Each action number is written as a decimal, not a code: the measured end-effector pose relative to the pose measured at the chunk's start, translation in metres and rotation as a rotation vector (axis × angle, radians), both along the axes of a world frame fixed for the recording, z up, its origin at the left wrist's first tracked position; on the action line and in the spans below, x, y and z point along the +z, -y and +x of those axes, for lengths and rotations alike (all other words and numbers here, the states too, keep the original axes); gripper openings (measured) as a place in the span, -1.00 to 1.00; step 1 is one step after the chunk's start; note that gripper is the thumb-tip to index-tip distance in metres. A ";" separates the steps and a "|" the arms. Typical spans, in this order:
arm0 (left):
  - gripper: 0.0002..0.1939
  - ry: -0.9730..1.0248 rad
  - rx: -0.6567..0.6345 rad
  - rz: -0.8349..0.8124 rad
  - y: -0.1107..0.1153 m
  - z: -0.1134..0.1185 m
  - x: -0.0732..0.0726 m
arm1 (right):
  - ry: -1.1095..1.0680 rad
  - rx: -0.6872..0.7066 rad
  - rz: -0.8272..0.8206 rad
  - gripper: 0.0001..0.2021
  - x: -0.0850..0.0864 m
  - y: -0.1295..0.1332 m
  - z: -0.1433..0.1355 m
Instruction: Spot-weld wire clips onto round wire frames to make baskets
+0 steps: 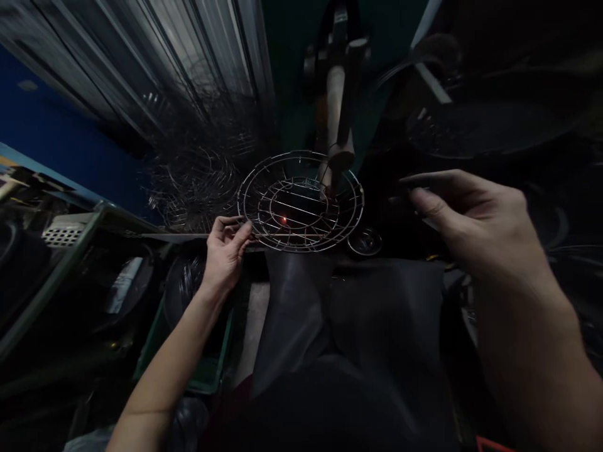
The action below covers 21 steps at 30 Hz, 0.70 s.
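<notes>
Hands: 2, bare; left hand and right hand.
Left grip: closed, thumb and fingers pinching the rack's near-left rim.
Right grip: raised right of the rack, well apart from it; thumb and fingers close together, cannot tell if anything's held.
Rack: 1 round wire rack, below the machine head, one red glow within its outline.
Machine: 1, pale cylindrical arm, green panel behind.
Small round metal piece: 1, just right of rack.
Room: dim; corrugated wall, blue panel.
Wire heap: 1, pieces too tangled to count.
Crate: 1 green, lower left, dark inside.
</notes>
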<state>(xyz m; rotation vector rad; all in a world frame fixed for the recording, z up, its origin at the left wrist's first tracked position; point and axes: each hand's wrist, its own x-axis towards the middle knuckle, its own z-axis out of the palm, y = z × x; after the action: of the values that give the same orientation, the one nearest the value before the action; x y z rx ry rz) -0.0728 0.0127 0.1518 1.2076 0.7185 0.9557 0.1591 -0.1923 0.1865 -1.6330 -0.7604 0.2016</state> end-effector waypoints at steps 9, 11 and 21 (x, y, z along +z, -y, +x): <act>-0.53 0.115 0.018 -0.117 0.061 0.020 0.005 | 0.847 0.544 -0.161 -0.75 0.008 -0.044 -0.053; -0.50 0.163 0.026 -0.136 0.061 0.026 -0.002 | 0.968 0.537 -0.192 -0.71 0.003 -0.050 -0.058; -0.45 0.160 -0.076 -0.125 0.067 0.024 -0.038 | 1.083 0.483 -0.487 -0.79 -0.012 -0.071 -0.076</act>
<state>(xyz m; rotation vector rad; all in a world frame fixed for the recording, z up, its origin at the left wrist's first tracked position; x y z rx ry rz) -0.0484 -0.0542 0.1134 1.0298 0.5917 0.9195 0.0829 -0.1210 0.1744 -1.9529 -2.0611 -0.2129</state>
